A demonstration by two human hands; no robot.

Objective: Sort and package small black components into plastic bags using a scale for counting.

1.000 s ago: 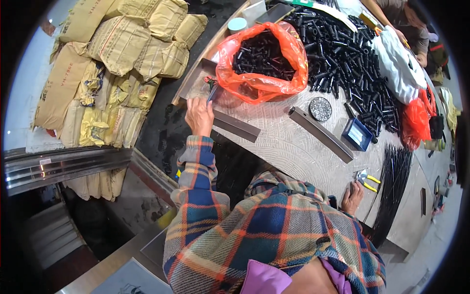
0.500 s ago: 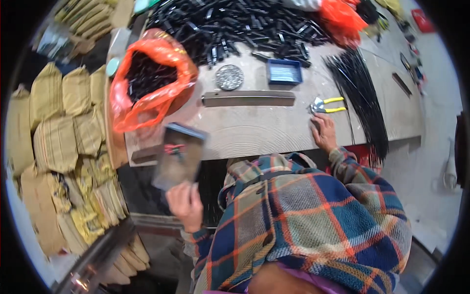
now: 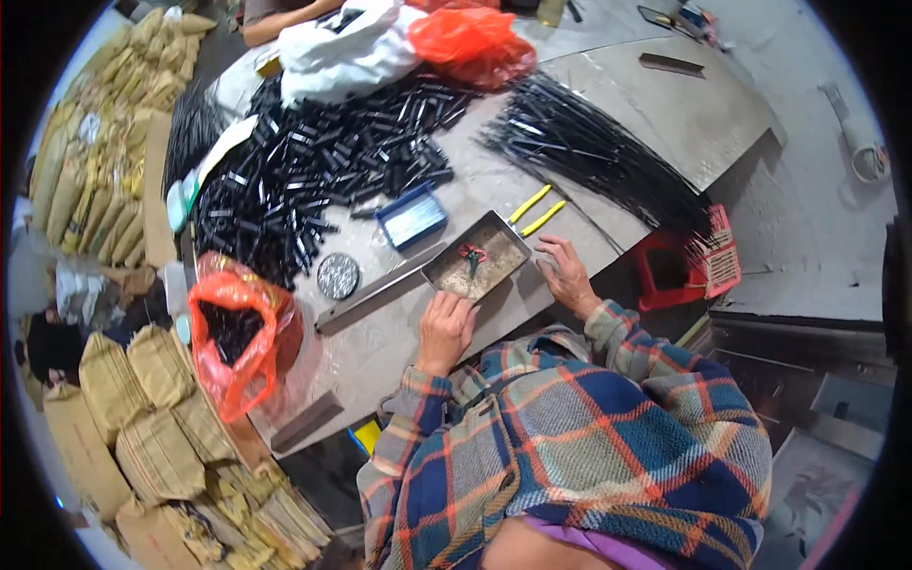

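Tray (image 3: 475, 269) at frame centre on table (image 3: 399, 332), being set down. Left hand (image 3: 445, 328) fingers curled at near edge; right hand (image 3: 567, 275) open beside. Next likely: pick from tray contents.

Dull metal tray (image 3: 478, 263), glossy orange plastic bag (image 3: 233, 337), matt tabletop (image 3: 399, 332).

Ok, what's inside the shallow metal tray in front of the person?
The metal tray holds a small red-and-green item on a speckled, gritty floor. The left hand covers its near edge, so anything there is hidden. The right hand rests beside it.
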